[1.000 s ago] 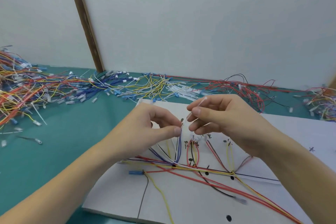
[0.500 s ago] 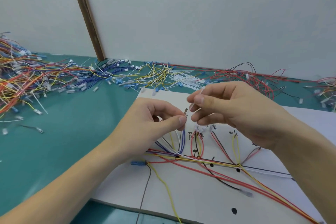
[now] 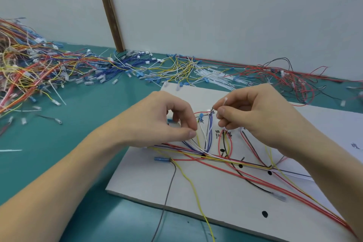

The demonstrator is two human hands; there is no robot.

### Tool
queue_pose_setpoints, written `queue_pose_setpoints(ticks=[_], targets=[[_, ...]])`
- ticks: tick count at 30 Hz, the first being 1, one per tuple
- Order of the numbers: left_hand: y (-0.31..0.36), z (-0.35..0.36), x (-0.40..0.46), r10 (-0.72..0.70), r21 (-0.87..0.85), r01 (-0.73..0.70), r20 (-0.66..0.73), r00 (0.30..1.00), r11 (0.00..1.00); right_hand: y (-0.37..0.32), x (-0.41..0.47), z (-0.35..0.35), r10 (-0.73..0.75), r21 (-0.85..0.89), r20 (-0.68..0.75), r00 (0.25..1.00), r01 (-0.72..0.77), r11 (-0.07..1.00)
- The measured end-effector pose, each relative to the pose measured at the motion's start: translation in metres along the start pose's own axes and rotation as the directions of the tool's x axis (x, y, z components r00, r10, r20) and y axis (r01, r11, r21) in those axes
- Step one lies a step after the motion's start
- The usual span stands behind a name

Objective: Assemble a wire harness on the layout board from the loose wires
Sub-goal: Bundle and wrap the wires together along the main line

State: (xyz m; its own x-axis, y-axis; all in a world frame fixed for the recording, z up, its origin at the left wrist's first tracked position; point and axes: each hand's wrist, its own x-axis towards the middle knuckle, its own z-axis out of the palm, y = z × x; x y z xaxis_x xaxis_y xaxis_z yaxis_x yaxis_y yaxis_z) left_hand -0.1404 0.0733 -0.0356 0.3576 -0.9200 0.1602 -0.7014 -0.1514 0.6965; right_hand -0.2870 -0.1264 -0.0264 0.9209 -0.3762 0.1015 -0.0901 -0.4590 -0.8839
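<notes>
A white layout board (image 3: 225,188) lies on the teal table, crossed by red, yellow, black, blue and white wires (image 3: 216,158) that fan out from its middle. My left hand (image 3: 167,122) hovers over the board's upper left and pinches white and blue wire strands between thumb and forefinger. My right hand (image 3: 255,116) is beside it to the right. It pinches the metal end of a blue wire (image 3: 210,124), and a thin white cable tie (image 3: 225,101) sticks up from between its fingers. Black dots and handwritten marks dot the board.
Heaps of loose wires (image 3: 39,68) in many colours lie along the back left of the table (image 3: 59,163). Yellow wires and white cable ties (image 3: 212,75) lie behind the board, red and black wires (image 3: 294,78) at the back right. A wall closes the back.
My left hand has let go of the wire tip at my right fingers and dropped lower left, now pinching strands near the board. The view has tilted down.
</notes>
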Motion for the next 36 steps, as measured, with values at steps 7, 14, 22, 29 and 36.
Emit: queue_pose_setpoints(ticks=[7,14,22,29,36], targets=[[0.005,-0.009,-0.010,0.028,-0.002,-0.029,0.345,0.938,1.000,-0.003,0.005,0.006,0.023,-0.114,0.037,0.999,-0.019,0.993],[0.007,0.008,-0.009,0.041,0.074,-0.074,0.372,0.927,0.995,-0.005,0.007,0.016,0.048,-0.201,0.046,0.998,-0.038,0.979],[0.010,0.011,-0.011,0.030,0.097,-0.074,0.391,0.920,0.993,-0.007,0.003,0.024,0.033,-0.276,0.060,0.998,-0.015,0.961],[0.011,0.014,-0.010,0.026,0.167,-0.078,0.295,0.955,0.983,-0.007,-0.001,0.029,0.079,-0.291,0.104,0.991,-0.046,0.956],[0.012,0.017,-0.008,0.037,0.212,-0.083,0.212,0.977,0.974,-0.009,-0.007,0.033,0.096,-0.284,0.100,0.990,-0.064,0.957]])
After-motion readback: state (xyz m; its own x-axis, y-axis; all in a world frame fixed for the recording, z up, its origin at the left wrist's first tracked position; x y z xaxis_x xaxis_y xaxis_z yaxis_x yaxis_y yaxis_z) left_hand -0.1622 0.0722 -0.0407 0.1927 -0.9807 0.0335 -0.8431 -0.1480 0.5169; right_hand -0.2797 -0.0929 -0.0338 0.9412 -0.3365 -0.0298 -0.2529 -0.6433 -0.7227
